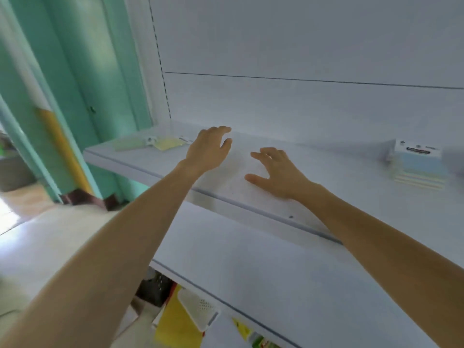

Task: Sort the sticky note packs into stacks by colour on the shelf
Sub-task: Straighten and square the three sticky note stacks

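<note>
Both my hands hover over the middle of the white shelf (326, 156), holding nothing. My left hand (209, 149) has its fingers spread, just right of a yellow sticky note pack (167, 143) that lies flat at the shelf's left end. A pale green pack (128, 144) lies further left, beside the yellow one. My right hand (277, 172) is open, palm down, close to the shelf surface. Far to the right stands a stack of packs (418, 163), blue on top with mixed pastel colours below. The view is blurred.
A second white shelf (276, 277) juts out below. Under it are yellow and white items (185, 315). Teal panels (82, 84) stand to the left of the shelving, with pale floor (50, 247) beneath.
</note>
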A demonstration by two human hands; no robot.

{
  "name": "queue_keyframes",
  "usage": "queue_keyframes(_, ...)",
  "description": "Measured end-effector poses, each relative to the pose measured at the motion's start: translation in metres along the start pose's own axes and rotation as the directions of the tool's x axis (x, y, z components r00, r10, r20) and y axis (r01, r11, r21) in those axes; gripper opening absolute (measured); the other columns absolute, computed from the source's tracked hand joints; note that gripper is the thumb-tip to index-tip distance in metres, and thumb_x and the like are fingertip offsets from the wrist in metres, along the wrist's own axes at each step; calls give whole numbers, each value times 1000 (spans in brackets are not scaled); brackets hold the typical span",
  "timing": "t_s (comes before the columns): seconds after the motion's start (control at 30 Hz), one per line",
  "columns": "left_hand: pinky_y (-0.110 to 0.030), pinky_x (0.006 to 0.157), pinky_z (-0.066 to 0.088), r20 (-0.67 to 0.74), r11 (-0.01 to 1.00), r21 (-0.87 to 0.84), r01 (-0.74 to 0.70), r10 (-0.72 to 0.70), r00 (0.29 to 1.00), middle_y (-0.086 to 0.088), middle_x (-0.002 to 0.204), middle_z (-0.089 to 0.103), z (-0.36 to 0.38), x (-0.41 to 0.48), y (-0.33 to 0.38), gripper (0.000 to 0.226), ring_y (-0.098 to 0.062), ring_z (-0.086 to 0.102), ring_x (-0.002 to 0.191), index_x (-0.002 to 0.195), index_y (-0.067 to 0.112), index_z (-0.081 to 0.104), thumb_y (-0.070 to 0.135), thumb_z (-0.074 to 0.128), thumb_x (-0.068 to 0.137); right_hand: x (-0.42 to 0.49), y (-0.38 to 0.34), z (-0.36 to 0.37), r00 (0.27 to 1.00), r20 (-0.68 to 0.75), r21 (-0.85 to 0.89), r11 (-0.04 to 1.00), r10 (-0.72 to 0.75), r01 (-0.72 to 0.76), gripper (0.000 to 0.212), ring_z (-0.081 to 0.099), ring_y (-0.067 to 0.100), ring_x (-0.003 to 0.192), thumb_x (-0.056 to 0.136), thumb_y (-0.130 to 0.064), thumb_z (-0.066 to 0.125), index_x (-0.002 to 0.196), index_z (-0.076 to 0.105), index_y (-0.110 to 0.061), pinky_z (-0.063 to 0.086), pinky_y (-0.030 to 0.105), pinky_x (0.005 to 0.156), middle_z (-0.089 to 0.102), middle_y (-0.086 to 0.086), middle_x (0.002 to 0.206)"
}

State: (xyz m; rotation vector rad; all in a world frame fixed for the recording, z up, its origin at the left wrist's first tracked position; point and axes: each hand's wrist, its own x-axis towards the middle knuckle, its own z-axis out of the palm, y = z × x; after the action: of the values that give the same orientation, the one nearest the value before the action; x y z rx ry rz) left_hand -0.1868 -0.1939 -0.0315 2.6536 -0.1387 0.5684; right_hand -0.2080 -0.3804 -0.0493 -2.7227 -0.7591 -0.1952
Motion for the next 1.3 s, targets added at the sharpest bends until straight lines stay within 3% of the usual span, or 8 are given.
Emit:
queue_keyframes(0.33, -44, 102, 37, -62, 944, 154, 293, -287, 956, -22, 128, 53, -56, 23, -205, 39, -37, 46, 121, 127, 9, 51, 10, 46, 88, 149, -86, 65, 983, 151, 57, 994, -105, 98, 60, 27, 26, 136, 89, -50, 43, 140, 33, -19, 25, 40, 114, 33, 8, 148)
queue_keyframes(0.5, -44, 107, 31, 100, 837, 363, 410, -472, 876, -8, 133, 52, -57, 44, -278, 41, -32, 40, 128, 128, 28, 48, 41, 44, 89, 224, -118, 92, 976, 146, 83, 985, -162, 151, 64, 27, 28, 135, 87, -53, 45, 141, 32, -22, 28, 42, 111, 33, 10, 145)
queue_keyframes(0.63, -46, 112, 26, 132, 858, 337, 387, -450, 883, -14, 135, 39, -53, 65, -296, 46, -36, 35, 128, 131, 34, 44, 52, 39, 89, 273, -123, 105, 959, 225, 53, 985, -173, 166, 64, 36, 32, 128, 80, -63, 40, 132, 44, -26, 33, 46, 106, 44, 9, 136)
queue_keyframes(0.7, -44, 114, 26, 140, 882, 265, 390, -435, 890, -15, 132, 35, -51, 78, -297, 45, -34, 37, 125, 131, 33, 45, 50, 39, 90, 286, -116, 105, 955, 240, 89, 984, -172, 155, 54, 33, 31, 131, 85, -53, 43, 133, 44, -27, 28, 44, 110, 41, 10, 141)
queue_keyframes(0.83, -40, 100, 43, 203, 933, 140, 332, -356, 912, -21, 110, 47, -46, 110, -297, 33, -40, 53, 109, 115, 22, 60, 39, 49, 89, 301, -92, 97, 960, 260, 83, 993, -99, 80, 40, 18, 24, 141, 97, -28, 34, 137, 39, -27, 12, 28, 111, 27, 13, 150)
queue_keyframes(0.93, -33, 98, 38, 243, 949, 85, 304, -315, 917, -16, 123, 56, -43, 130, -293, 30, -33, 53, 114, 112, 18, 62, 32, 58, 86, 309, -81, 89, 971, 237, 94, 996, -24, 1, 50, 29, 26, 136, 88, -32, 28, 134, 44, -23, 20, 29, 108, 36, 15, 146)
queue_keyframes(1.13, -29, 103, 33, 294, 952, 11, 306, -296, 909, -5, 140, 44, -32, 166, -295, 47, -23, 41, 130, 120, 17, 55, 35, 67, 78, 313, -82, 97, 957, 174, 157, 953, 231, -259, 54, 38, 23, 133, 88, -40, 53, 136, 40, -18, 29, 30, 106, 42, 4, 144)
queue_keyframes(1.3, -32, 99, 40, 258, 946, -107, 306, -270, 928, -8, 130, 50, -33, 174, -299, 46, -25, 50, 120, 113, 14, 59, 27, 75, 71, 316, -96, 97, 946, 33, 283, 904, 323, -319, 60, 47, 27, 121, 78, -18, 69, 133, 44, -13, 37, 25, 83, 43, 14, 137)
